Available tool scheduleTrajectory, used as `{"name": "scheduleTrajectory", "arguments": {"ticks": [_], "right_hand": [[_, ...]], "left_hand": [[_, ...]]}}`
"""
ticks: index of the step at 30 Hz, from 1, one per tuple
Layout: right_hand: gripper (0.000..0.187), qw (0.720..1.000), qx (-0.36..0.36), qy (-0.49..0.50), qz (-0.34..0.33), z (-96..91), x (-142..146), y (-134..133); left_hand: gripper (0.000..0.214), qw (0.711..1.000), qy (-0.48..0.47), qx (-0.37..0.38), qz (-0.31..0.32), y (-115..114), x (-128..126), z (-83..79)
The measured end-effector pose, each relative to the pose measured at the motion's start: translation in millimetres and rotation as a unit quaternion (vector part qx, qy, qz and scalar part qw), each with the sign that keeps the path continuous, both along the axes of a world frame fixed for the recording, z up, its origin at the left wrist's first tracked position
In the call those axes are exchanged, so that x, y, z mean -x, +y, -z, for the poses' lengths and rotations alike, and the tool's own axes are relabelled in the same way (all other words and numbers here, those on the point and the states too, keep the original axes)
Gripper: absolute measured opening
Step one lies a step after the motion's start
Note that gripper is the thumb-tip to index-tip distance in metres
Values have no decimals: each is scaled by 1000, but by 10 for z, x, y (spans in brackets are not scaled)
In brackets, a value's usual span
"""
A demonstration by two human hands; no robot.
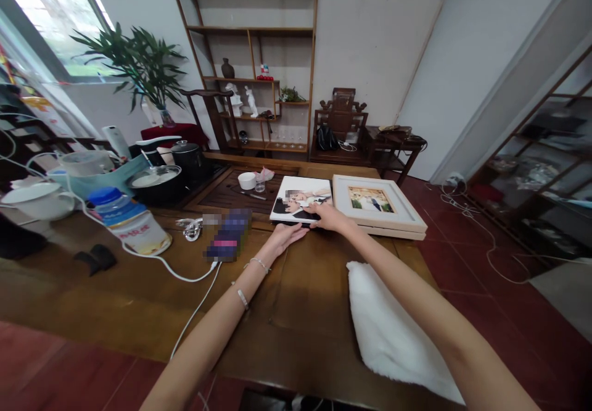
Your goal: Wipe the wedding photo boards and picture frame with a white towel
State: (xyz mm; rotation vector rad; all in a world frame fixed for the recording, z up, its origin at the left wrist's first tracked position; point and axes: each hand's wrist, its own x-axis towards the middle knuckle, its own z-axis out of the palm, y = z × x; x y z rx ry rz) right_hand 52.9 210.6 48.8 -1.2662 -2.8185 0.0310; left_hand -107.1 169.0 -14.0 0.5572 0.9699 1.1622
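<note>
A white-covered photo album [319, 186] with a picture on its front lies on the wooden table, a dark layer showing under its near edge. My right hand [327, 216] has its fingers on top of the cover, gripping the near right edge. At the front edge, my left hand [287, 238] is palm up with its fingers stretched out, touching or just below the edge; I cannot tell which. Right beside the album rests a pale framed photo [367, 202] with a thick border, stacked on another pale layer. A white fluffy cloth [388, 331] sits under my right forearm.
Left of my hands are a phone [229, 235] on a white cable, a blue-lidded container [129, 220] and a lidded pan [155, 182]. Behind the album stand a white cup [246, 181] and a small clear glass [259, 186] on a tea tray [217, 198].
</note>
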Motion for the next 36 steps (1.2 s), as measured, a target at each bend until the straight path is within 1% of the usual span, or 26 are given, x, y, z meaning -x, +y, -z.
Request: {"name": "scheduleTrajectory", "arguments": {"ticks": [4,9,12,14,19,22,25,27,28,29,30,31,32,34,35,36], "right_hand": [[57,1000,11,13,4,1,-7,21],[62,999,31,16,-1,-41,-24,122],[66,999,50,8,-15,-86,-96,204],[69,998,54,2,-26,-107,-150,208],[73,999,29,-14,-41,-96,-190,75],[82,999,10,-33,-34,-81,-159,23],[89,997,-19,-68,-24,-75,-139,9],[86,994,-47,-99,-24,-67,-142,4],[84,992,-58,-111,-25,-59,-147,0],[82,990,-66,-118,-26,-50,-152,-4],[82,990,-69,-120,-25,-40,-158,-8],[81,990,-71,-120,-23,-29,-163,-12],[80,990,-71,-118,-19,-19,-168,-15],[79,991,-68,-113,-12,-5,-174,-21],[79,992,-67,-110,-11,-2,-177,-22],[79,992,-66,-108,-12,-2,-178,-22]], "left_hand": [[22,1000,-2,-5,9,-29,-3,-55],[40,1000,10,9,1,-4,-10,-57],[46,1000,17,12,24,4,10,-74],[49,999,36,18,36,0,30,-100],[52,996,71,24,46,-2,62,-145],[53,996,71,27,41,15,56,-142],[46,995,76,35,47,35,42,-150],[43,992,103,35,70,41,48,-177],[43,985,149,30,88,38,63,-199],[44,971,213,20,106,32,87,-226],[45,948,294,8,119,22,124,-255],[46,907,399,-6,132,9,171,-286],[44,877,462,-6,129,-8,227,-314],[29,837,536,1,106,-44,348,-358],[21,812,577,4,87,-60,402,-369],[19,786,615,2,62,-71,445,-370]]}}
